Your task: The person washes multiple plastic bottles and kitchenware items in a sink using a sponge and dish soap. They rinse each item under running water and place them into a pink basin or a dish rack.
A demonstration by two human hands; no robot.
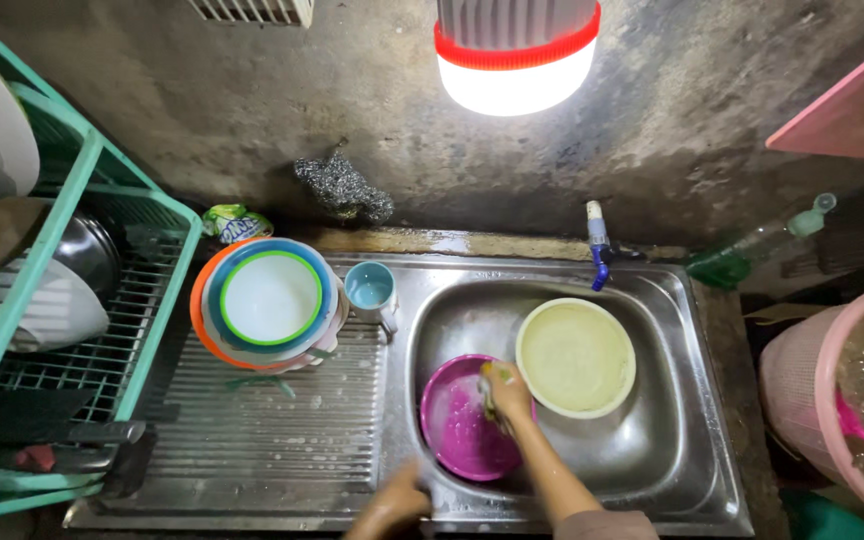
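Soap suds cover the round magenta plastic bowl (462, 425), which sits at the front left of the stainless steel sink basin (672, 440). The right hand (505, 388) is closed on a yellow-green scrubbing sponge (489, 392) pressed to the bowl's inside, while the left hand (397, 500) clasps its near rim. One pale yellow round bowl (576, 357) lies beside it, seemingly unwashed. On the ribbed drainboard (252, 440) stand one stack of coloured plates (264, 300) and one light blue mug (372, 292), looking done.
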